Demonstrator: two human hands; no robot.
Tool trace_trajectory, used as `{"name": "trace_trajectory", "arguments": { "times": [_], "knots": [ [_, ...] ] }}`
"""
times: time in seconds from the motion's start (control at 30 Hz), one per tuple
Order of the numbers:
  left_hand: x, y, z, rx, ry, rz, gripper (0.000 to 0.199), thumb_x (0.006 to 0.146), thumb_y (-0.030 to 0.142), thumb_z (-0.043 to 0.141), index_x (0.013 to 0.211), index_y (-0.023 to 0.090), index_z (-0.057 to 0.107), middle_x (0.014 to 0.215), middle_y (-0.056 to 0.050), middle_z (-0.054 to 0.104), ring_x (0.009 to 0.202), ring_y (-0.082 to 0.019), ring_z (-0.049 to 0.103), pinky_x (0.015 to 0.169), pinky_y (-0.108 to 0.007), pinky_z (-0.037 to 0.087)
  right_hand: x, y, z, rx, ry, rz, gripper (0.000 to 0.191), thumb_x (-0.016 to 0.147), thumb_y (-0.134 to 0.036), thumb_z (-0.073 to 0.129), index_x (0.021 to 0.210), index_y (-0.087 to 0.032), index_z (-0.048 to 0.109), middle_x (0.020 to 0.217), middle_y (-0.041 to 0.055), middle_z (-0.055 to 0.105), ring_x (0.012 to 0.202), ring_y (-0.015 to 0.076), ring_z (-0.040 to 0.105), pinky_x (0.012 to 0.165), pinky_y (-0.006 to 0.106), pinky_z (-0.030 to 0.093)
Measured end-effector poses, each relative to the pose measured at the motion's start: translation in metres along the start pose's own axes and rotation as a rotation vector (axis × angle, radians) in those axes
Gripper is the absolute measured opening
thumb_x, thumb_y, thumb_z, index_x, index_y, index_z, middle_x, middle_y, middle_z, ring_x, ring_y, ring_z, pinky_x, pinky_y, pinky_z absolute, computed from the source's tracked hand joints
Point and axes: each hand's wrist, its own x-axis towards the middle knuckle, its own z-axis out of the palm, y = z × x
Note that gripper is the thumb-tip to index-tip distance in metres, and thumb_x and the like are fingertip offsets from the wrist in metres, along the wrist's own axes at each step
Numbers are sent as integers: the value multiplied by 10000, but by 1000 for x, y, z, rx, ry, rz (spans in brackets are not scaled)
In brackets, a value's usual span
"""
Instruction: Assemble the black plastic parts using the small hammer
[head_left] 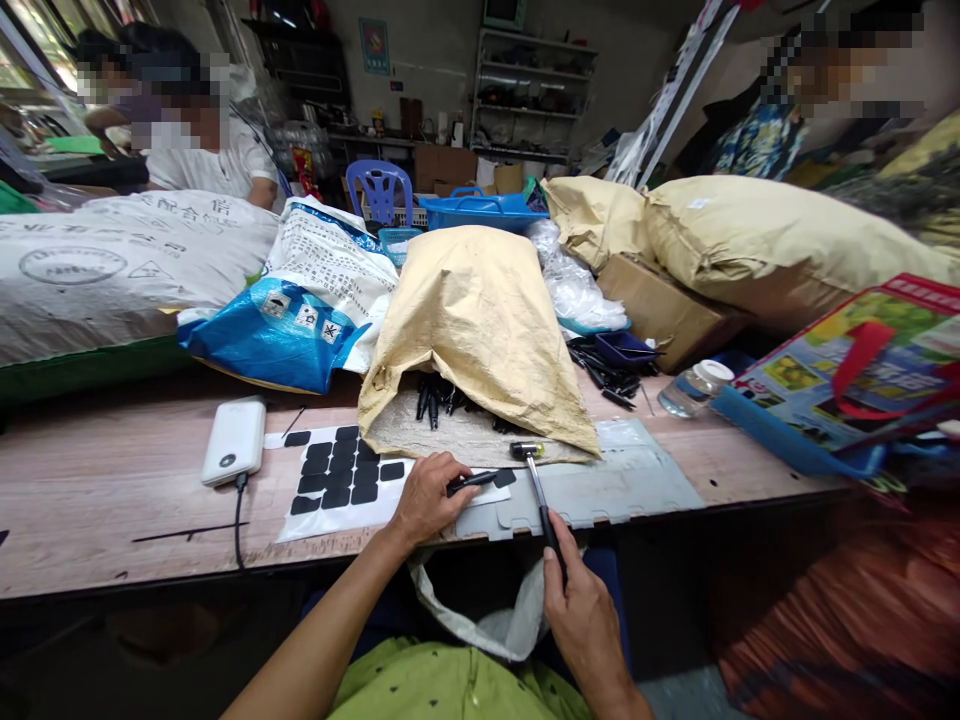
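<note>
My left hand (433, 495) is closed around a black pen-like piece (472, 481), which lies low over the table's front part, pointing right. My right hand (576, 590) grips the dark handle of a small hammer (537, 485); its black and yellow head is up by the mouth of a tan sack (480, 290). Inside the open sack show several black pen-like parts (433, 400). Left of my left hand is a white sheet (330, 518) with several black rounded squares (341, 470). One more black square (505, 478) lies beside the held piece. A grey flat board (637, 480) is under the hammer.
A white power bank (234, 440) with a cable lies left. Behind are a blue-white sack (300, 300) and a large white sack (135, 260). Rightward are black parts (600, 370), a glass jar (694, 388), a cardboard box (660, 305) and a blue tray (795, 435). People sit beyond.
</note>
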Motion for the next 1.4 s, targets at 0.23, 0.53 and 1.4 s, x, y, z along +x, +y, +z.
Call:
{"name": "trace_trajectory", "arguments": {
  "times": [0.23,0.53,1.4],
  "knots": [
    [-64,46,16,-77,-349,154,205,979,390,562,1001,225,682,890,-41,722,830,-193,662,753,-300,447,0,-4,-6,-7,-33,19,539,1033,-370,326,1554,-279,432,1117,65,776,878,252,770,651,294,569],
    [-84,35,45,291,-563,-175,175,889,294,577,1027,222,656,1040,-99,737,982,-298,700,808,-376,514,0,-4,-6,-10,-40,20,537,1036,-349,325,1559,-279,422,1170,69,761,923,246,764,701,299,573],
    [100,-44,-40,422,137,-604,278,930,299,543,1106,137,686,1166,-196,678,1082,-324,661,879,-393,507,-1,-5,-6,-30,4,9,530,1028,-344,344,1541,-276,456,1122,55,778,877,240,773,651,285,573]
  ]
}}
